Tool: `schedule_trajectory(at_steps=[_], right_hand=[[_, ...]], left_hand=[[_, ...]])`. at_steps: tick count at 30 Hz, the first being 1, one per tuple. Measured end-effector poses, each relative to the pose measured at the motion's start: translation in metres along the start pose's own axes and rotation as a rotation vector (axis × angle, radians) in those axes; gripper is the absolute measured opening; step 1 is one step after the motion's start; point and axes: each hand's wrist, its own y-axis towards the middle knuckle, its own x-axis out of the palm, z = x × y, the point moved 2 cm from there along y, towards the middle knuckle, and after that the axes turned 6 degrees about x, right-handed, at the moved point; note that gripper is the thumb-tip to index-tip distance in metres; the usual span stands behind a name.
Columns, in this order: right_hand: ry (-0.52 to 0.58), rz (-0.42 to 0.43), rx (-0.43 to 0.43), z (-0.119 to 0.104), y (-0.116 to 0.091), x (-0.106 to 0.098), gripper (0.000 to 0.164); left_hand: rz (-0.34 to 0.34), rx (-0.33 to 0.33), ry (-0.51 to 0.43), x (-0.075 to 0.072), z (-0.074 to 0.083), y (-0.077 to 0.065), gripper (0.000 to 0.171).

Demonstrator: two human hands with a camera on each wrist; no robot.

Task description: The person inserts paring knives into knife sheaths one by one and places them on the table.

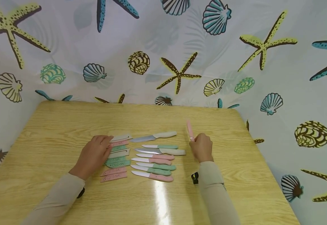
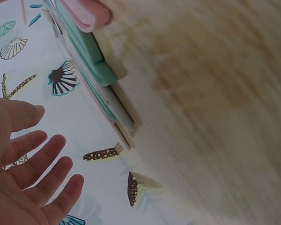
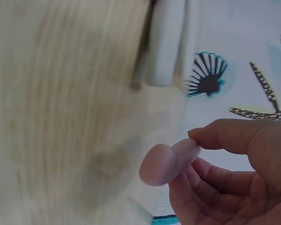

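Note:
In the head view, my left hand (image 1: 94,155) is over the left ends of a column of knife sheaths (image 1: 114,177) in pink, green and cream. Its fingers look relaxed and spread in the left wrist view; whether they touch a sheath I cannot tell. On the right, my right hand (image 1: 202,148) grips a pink knife (image 1: 190,128) that points away from me, its long front part pink too, like a sheathed blade. The right wrist view shows the rounded pink handle end (image 3: 159,165) between thumb and fingers. Several bare knives (image 1: 161,178) lie between the hands, blades leftward.
The knives have pink, green and cream handles; a cream-handled knife (image 1: 165,134) lies farthest back. They rest on a wood-grain table (image 1: 67,122). A cloth (image 1: 157,37) printed with shells and starfish hangs behind and beside the table.

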Motion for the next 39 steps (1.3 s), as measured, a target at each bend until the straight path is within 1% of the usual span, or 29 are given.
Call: schedule_trajectory(at_steps=[3, 7, 9, 13, 18, 23, 30, 35, 39], right_hand=[[-0.026, -0.017, 0.027, 0.006, 0.004, 0.007, 0.024], [-0.07, 0.003, 0.039, 0.009, 0.006, 0.013, 0.019], [-0.081, -0.003, 0.053, 0.009, 0.007, 0.014, 0.017], [-0.105, -0.016, 0.069, 0.01, 0.007, 0.016, 0.018], [-0.138, -0.028, 0.058, 0.009, 0.008, 0.015, 0.02], [-0.137, -0.051, 0.037, 0.008, 0.007, 0.015, 0.02], [-0.132, -0.046, 0.017, 0.007, 0.006, 0.015, 0.023], [-0.12, -0.057, 0.034, 0.007, 0.003, 0.013, 0.026], [-0.099, -0.044, 0.027, 0.005, -0.002, 0.012, 0.033]], left_hand=[[0.004, 0.001, 0.009, 0.001, -0.001, -0.001, 0.04], [0.017, 0.016, 0.028, 0.0, 0.0, -0.001, 0.039], [0.02, 0.019, 0.034, 0.0, 0.0, -0.001, 0.038], [0.02, 0.004, 0.013, 0.001, 0.0, -0.002, 0.035], [0.013, -0.017, -0.04, 0.003, 0.0, -0.005, 0.032], [-0.01, -0.023, -0.039, 0.002, -0.001, -0.004, 0.032], [-0.021, -0.014, -0.002, -0.003, 0.0, 0.005, 0.03], [-0.05, -0.024, 0.022, -0.003, -0.005, 0.019, 0.028], [-0.065, -0.008, 0.056, -0.002, -0.008, 0.03, 0.027]])
